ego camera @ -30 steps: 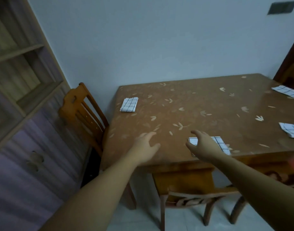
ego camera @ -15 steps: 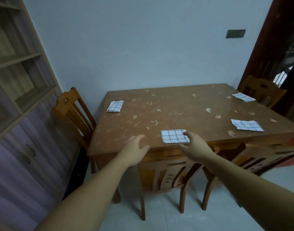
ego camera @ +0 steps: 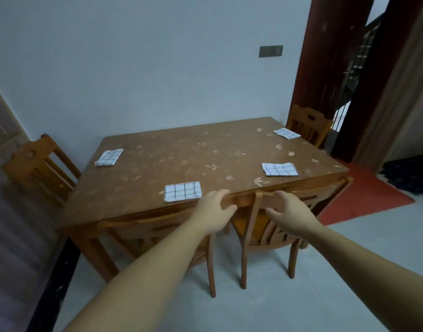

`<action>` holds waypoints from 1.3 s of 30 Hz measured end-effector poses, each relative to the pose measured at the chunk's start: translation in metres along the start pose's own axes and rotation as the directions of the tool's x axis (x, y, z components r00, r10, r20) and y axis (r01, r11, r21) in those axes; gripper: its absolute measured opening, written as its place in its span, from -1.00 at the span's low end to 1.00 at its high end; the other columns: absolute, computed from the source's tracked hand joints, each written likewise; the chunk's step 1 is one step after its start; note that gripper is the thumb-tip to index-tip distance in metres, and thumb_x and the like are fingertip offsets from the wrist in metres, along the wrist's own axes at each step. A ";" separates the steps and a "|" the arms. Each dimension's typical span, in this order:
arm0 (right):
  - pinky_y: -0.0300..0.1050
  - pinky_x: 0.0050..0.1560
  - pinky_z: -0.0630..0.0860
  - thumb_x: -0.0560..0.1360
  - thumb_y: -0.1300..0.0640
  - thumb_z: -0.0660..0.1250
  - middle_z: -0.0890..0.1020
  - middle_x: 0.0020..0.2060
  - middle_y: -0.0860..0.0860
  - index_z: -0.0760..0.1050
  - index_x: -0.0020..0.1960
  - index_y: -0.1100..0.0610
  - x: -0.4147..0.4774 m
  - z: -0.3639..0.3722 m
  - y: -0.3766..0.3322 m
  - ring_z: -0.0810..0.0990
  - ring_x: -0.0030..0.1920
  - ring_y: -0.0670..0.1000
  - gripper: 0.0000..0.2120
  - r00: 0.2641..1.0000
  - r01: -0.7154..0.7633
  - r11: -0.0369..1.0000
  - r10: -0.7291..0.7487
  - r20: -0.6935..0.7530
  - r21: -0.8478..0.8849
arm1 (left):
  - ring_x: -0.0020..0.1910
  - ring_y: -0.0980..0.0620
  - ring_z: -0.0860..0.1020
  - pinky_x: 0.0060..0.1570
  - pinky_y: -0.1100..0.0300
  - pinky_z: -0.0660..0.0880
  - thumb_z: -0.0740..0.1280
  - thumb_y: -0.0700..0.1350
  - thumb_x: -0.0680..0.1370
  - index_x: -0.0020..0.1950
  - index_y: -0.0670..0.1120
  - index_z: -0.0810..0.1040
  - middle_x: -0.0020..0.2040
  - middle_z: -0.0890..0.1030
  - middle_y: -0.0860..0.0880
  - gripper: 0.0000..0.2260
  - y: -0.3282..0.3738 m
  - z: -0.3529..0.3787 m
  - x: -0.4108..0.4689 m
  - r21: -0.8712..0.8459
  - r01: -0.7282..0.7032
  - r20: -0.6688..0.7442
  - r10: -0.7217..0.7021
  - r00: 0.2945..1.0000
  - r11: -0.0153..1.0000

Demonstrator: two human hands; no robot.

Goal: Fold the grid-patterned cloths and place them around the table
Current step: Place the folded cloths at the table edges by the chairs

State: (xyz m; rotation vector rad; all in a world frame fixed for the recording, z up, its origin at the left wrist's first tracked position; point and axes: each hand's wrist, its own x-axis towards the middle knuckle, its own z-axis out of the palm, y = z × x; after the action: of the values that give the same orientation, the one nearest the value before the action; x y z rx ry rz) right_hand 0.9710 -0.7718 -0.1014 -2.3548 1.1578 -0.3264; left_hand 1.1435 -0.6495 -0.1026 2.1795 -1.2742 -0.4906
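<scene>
Several folded white cloths with a black grid lie on the brown wooden table [ego camera: 181, 161]. One cloth [ego camera: 182, 191] is at the near edge, another cloth [ego camera: 280, 169] at the near right, a third cloth [ego camera: 109, 157] by the left edge. A further cloth [ego camera: 286, 133] lies at the far right corner. My left hand [ego camera: 214, 210] hangs in front of the near table edge, just right of the nearest cloth, fingers loose and holding nothing. My right hand [ego camera: 290, 212] hovers over a chair back, fingers spread, also holding nothing.
Two wooden chairs [ego camera: 260, 226] are tucked under the near side, one chair [ego camera: 37, 164] stands at the left, another chair [ego camera: 306, 128] at the far right. A red mat [ego camera: 363, 195] lies on the floor at right. A wooden cabinet [ego camera: 11, 236] lines the left wall.
The view has pulled back and swung right. My right hand has let go of the nearest cloth, and both hands have drawn back from the tabletop to its near edge.
</scene>
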 end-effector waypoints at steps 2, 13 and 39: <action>-0.05 0.27 0.42 0.52 -0.10 0.28 0.33 0.46 0.05 0.20 0.50 0.08 0.012 -0.010 0.023 0.37 0.39 0.04 -0.37 1.000 -0.021 1.000 0.021 0.004 0.002 | 0.43 -0.05 0.33 0.41 0.01 0.30 0.25 0.12 0.59 0.50 0.05 0.30 0.47 0.35 -0.02 -0.51 0.017 0.017 0.015 0.020 -0.002 0.023 0.001 1.000 1.000; -0.02 0.26 0.43 0.52 -0.08 0.29 0.40 0.40 0.05 0.26 0.48 0.09 0.160 -0.014 0.097 0.43 0.33 0.05 -0.41 0.997 -0.071 0.997 0.071 -0.019 0.007 | 0.45 -0.03 0.30 0.35 0.12 0.26 0.24 0.12 0.60 0.51 0.02 0.29 0.49 0.33 -0.02 -0.50 0.028 0.082 0.183 -0.051 0.037 0.067 -0.033 0.997 0.998; -0.06 -0.12 0.53 0.53 0.06 0.27 0.63 -0.11 0.13 0.57 0.08 0.18 0.484 0.028 0.323 0.60 -0.11 0.13 -0.76 0.905 -0.420 0.897 0.403 0.135 0.136 | 0.21 -0.06 0.52 0.10 0.17 0.41 0.24 -0.10 0.64 0.33 -0.11 0.50 0.27 0.55 -0.08 -0.72 0.014 0.268 0.493 -0.191 0.555 0.055 -0.555 0.830 0.810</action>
State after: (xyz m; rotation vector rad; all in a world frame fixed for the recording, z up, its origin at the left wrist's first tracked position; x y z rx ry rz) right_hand 1.0612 -1.3128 -0.2965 -1.9005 1.4790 -0.1395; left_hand 1.2205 -1.1630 -0.3165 2.3532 -0.5222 -0.8043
